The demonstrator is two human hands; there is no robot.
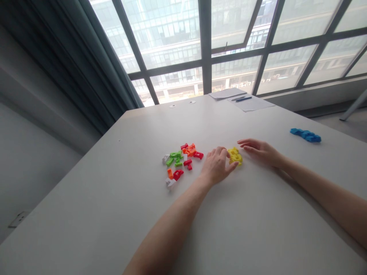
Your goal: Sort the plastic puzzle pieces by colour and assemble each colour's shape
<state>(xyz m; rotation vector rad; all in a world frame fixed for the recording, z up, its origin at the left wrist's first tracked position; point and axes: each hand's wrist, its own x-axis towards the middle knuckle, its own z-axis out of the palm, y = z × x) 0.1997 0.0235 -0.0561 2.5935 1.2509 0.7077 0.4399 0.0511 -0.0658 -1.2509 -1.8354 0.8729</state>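
A small cluster of yellow plastic pieces (235, 155) lies on the white table (114, 214) between my two hands. My left hand (216, 165) rests just left of it, fingers curled, with thumb and fingertips touching the yellow pieces. My right hand (259, 151) lies flat on the table to the right, fingers stretched toward the yellow cluster and close to it. A loose pile of red, orange, green and white pieces (180, 162) sits left of my left hand.
A joined row of blue pieces (305, 135) lies at the right of the table. Sheets of paper (243, 100) with a pen (243, 98) lie at the far edge by the window. A grey curtain (71, 65) hangs at the left.
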